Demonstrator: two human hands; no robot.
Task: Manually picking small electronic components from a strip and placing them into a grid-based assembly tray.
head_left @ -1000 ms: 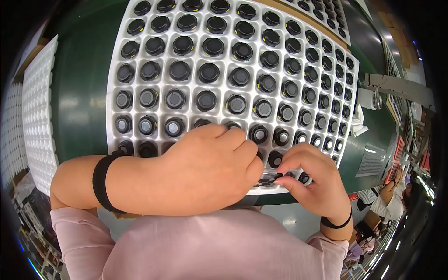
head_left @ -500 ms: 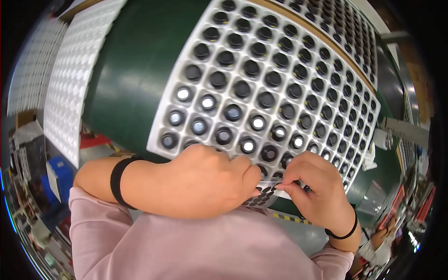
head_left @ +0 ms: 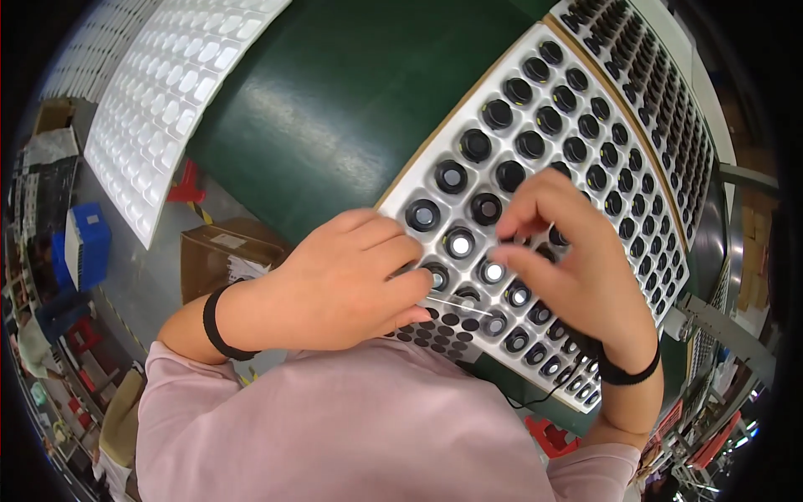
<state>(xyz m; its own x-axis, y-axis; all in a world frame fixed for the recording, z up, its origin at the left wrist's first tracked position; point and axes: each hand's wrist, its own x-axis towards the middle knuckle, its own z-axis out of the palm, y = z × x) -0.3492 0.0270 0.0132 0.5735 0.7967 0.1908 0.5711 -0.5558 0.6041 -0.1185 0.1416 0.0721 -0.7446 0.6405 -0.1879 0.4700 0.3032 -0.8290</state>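
My left hand is closed on a clear sheet of round black stickers, holding it low against the tray's near edge. Above the tray, my right hand has thumb and forefinger brought together, with a small dark piece at their tips that looks like one of the round stickers. The white moulded tray carries rows of round black parts in its pockets. Parts in the nearer rows show pale, shiny centres, while those farther back have dark tops. My right hand hides several pockets.
A green work surface extends beyond the tray to the left. An empty white moulded tray stands at its left edge. Another filled tray lies at the far right. On the floor are a cardboard box and a blue box.
My right hand has left the sticker sheet and moved up over the tray. My left hand and the sheet have shifted left. The view has turned, so the tray appears farther right.
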